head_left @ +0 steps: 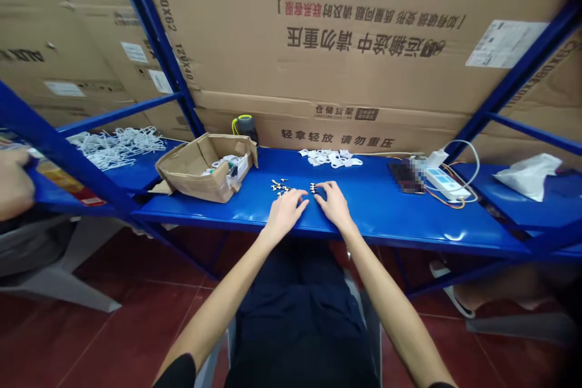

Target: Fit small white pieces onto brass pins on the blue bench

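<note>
My right hand [334,205] rests on the blue shelf top, its thumb and index finger at the two ends of a short row of small brass-coloured and black pin-like pieces [313,188]. Just left of it lies my left hand [285,212], palm down, thumb apart from the curved fingers, with nothing visible in it. Its fingertips are beside a loose scatter of the same small pieces [275,185], partly covering some of them. The exact kind of these pieces is too small to make out.
Behind my hands lies a pile of white plastic parts [334,159]. An open cardboard box [195,179] holds mixed small items at left, near a dark bottle [247,126]. At right are a phone [404,177] and a power strip [448,185]. Another person's arm [13,182] shows far left.
</note>
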### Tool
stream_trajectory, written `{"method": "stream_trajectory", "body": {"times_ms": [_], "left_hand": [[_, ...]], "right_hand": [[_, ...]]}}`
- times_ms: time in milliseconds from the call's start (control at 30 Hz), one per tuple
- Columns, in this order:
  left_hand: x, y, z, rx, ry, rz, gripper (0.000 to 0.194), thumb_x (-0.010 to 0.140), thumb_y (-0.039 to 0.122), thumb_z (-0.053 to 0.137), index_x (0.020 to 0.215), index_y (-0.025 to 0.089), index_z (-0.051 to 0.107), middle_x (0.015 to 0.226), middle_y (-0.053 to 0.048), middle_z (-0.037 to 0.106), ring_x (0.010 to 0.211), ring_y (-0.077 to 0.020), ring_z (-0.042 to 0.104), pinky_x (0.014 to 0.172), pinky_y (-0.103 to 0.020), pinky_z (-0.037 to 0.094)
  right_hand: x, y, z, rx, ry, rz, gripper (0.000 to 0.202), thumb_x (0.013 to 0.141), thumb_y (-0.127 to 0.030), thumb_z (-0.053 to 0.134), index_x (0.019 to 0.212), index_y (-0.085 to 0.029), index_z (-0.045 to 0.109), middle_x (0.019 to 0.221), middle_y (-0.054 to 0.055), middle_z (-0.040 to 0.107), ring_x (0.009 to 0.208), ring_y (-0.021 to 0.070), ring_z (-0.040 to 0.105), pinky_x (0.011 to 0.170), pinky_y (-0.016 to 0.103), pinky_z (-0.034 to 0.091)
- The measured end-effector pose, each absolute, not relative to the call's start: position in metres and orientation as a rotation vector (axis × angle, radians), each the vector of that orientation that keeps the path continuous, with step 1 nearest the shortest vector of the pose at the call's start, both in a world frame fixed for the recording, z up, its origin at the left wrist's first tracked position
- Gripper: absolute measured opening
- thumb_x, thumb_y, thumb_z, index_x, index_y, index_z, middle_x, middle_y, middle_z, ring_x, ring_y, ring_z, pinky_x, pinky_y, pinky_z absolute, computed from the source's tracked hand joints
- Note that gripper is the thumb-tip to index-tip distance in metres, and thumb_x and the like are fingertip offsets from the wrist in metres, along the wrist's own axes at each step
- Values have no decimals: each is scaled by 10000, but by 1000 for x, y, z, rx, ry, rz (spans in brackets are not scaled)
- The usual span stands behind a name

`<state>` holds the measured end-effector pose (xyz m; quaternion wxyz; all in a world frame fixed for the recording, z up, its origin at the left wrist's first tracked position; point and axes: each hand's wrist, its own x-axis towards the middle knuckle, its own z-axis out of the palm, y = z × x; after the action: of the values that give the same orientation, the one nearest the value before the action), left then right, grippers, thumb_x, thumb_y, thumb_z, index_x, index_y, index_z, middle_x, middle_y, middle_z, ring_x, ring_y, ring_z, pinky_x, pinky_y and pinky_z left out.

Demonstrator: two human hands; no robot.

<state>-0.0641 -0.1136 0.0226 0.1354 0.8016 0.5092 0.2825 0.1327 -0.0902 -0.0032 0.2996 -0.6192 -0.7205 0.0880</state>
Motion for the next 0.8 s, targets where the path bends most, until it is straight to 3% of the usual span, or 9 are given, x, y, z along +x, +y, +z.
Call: {"method": "stream_trajectory", "body": {"times_ms": [100,433,567,800], "left_hand": [[-45,-83,22,2346,1480,738,292,1072,338,605,1284,221,768,1274,-85,723,1124,-230,704,960,-304,540],[-54,-65,11,2334,1376,747,242,1053,378,663,1104,250,861,1188,-53,756,996,-194,706,906,-291,522],[-54,-64,10,2336,1354,713,229,1043,384,681,1138,275,859,1243,-37,752,988,-189,705,904,-290,513],[-52,-67,13,2372,1331,700,261,1045,404,672,1128,241,858,1180,-60,772,1066,-218,707,912,-286,505]], "right_hand": [[131,-89,1,-1634,-1940,213,303,1063,-307,534,1253,-208,749,1282,130,709,1239,283,637,1094,432,478],[141,-80,6,-1533,-1922,450,156,961,-288,735,1009,-187,843,1004,76,806,825,191,713,816,294,540],[150,-80,6,-1476,-1925,536,141,929,-312,769,949,-208,862,921,57,830,799,208,734,795,301,548],[156,-82,5,-1393,-1964,527,151,938,-301,773,1000,-223,885,980,61,852,878,232,762,833,308,536]]}}
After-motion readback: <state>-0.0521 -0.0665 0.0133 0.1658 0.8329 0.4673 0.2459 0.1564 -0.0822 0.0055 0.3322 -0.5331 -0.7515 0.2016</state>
